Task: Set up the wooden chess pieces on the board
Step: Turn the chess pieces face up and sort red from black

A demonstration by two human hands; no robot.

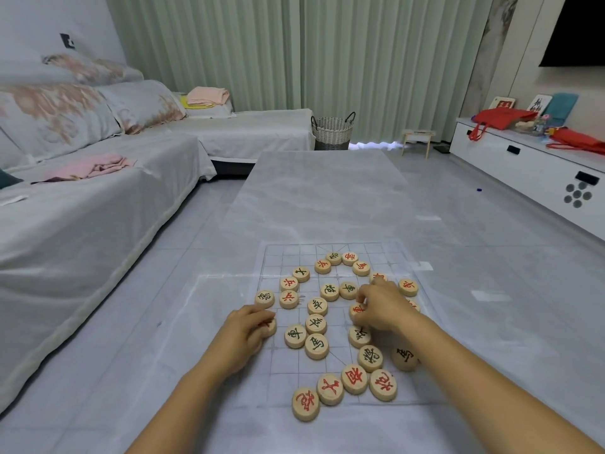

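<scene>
Table (314, 198) bears board (406, 322) stretching lengthwise away.

Grey marble-look tabletop (327, 191), far part bare. Left: long sofa (82, 208) under white cover, patterned cushions (55, 116) along back. Pink cloth (91, 168) crumpled on sofa seat; folded pink towel (208, 95) at sofa far end. Pale green curtains (294, 54) across back wall. Woven basket (333, 131) with handles on floor below curtains, small wooden stool (418, 139) near it. Right: white low cabinet (523, 168); on its top red bag (501, 119), small framed items, maybe pictures. Dark screen (576, 31) in upper right corner.
</scene>
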